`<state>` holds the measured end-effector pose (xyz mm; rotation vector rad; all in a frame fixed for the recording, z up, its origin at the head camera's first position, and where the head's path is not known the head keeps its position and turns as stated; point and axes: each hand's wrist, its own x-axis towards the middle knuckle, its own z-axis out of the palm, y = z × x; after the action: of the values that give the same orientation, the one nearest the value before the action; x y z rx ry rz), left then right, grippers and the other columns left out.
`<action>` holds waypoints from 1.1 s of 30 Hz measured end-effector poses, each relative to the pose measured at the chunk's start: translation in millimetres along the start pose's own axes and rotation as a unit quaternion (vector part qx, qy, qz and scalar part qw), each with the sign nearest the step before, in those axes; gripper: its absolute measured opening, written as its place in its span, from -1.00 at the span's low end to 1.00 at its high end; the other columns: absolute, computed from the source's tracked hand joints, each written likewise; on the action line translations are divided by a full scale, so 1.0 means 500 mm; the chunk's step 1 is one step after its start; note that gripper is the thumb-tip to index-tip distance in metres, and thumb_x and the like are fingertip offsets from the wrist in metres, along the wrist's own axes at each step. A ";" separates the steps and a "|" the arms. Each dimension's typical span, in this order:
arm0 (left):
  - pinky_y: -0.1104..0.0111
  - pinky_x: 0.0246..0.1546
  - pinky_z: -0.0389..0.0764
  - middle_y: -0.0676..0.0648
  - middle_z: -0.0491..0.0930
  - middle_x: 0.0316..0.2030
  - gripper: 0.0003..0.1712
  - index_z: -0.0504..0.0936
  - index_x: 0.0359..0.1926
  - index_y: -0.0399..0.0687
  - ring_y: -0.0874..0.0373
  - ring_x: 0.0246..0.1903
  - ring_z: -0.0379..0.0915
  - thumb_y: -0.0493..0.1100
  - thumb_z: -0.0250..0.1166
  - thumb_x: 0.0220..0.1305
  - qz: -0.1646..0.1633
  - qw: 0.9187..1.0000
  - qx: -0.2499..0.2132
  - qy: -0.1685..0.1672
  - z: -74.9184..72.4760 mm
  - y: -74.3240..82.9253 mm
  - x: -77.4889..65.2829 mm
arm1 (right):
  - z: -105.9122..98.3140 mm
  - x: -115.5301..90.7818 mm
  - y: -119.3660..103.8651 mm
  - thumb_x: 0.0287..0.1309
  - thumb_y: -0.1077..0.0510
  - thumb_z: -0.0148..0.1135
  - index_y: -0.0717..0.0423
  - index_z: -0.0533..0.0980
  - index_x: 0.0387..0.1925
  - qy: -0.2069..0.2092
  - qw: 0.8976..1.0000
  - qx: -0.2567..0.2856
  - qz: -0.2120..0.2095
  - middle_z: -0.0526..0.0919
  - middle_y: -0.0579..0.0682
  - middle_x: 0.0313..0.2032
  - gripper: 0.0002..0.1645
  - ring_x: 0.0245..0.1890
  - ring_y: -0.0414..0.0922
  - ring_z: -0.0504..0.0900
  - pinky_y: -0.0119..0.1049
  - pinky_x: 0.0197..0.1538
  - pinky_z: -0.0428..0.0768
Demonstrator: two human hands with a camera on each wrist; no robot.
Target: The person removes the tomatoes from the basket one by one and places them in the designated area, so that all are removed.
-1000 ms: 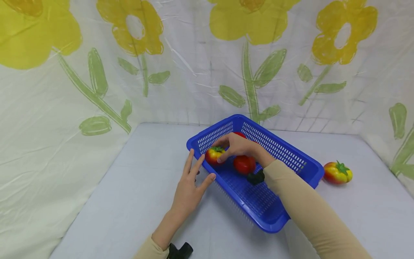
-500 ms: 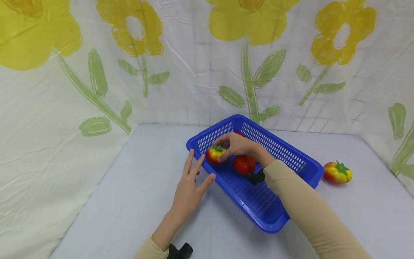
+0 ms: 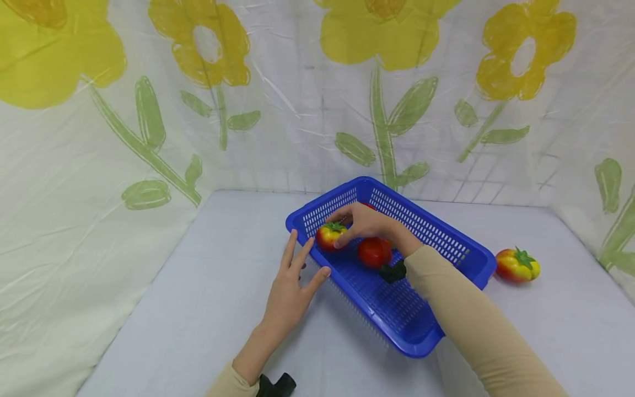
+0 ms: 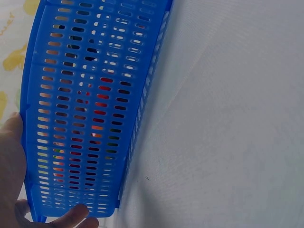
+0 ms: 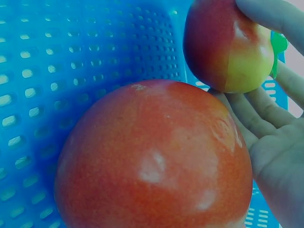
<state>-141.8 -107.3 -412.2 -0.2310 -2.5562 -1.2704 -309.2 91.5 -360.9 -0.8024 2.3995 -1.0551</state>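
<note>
A blue plastic basket (image 3: 369, 318) with slotted walls sits slantwise on the white table. Inside its left end, my right hand (image 3: 367, 223) pinches a red-and-yellow tomato (image 3: 327, 238) with a green leafy top, thumb on one side and fingers on the other. A larger red tomato (image 5: 156, 161) lies right beside that hand in the basket, and another red piece (image 3: 369, 205) is mostly hidden behind the hand. My left hand (image 3: 288, 295) touches the basket's left corner with spread, straight fingers, its thumb at the near rim; some fingers show below the corner in the left wrist view.
Another red-and-yellow tomato (image 3: 517, 264) with a green top lies on the table (image 3: 208, 286), right of the basket. A white cloth (image 3: 297, 138) printed with yellow flowers hangs behind and at the sides. A black wrist camera (image 3: 392, 272) overlaps the basket's inside.
</note>
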 end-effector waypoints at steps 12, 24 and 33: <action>0.10 -0.12 0.61 0.21 -0.22 0.53 -0.18 0.21 0.50 0.26 0.00 0.09 0.49 0.35 0.17 0.31 -0.004 1.000 0.000 0.000 -0.001 0.002 -0.001 | 0.001 0.000 -0.001 -0.17 0.02 0.64 -0.09 0.62 0.11 -0.001 1.000 0.002 0.000 0.64 -0.13 0.00 -0.30 0.07 -0.04 0.55 -0.03 0.19 0.44; 0.11 -0.17 0.62 0.18 -0.22 0.54 -0.20 0.20 0.51 0.26 0.00 0.08 0.48 0.31 0.18 0.33 0.003 1.000 0.003 0.001 -0.001 0.003 -0.002 | -0.002 -0.001 -0.001 -0.15 0.03 0.62 -0.05 0.62 0.11 -0.002 1.000 0.003 -0.007 0.64 -0.11 0.00 -0.32 0.04 -0.03 0.56 -0.07 0.15 0.48; 0.13 -0.18 0.62 0.19 -0.22 0.53 -0.20 0.19 0.50 0.29 0.00 0.08 0.48 0.32 0.18 0.32 0.003 1.000 0.006 0.002 0.000 0.002 -0.002 | -0.005 -0.003 -0.006 -0.15 0.04 0.62 -0.03 0.62 0.11 0.002 1.000 0.007 -0.015 0.65 -0.11 -0.01 -0.31 0.05 -0.05 0.56 -0.08 0.16 0.46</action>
<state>-140.7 -106.9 -411.9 -0.2339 -2.5583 -1.2509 -308.4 92.1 -356.7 -0.8339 2.3882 -1.0845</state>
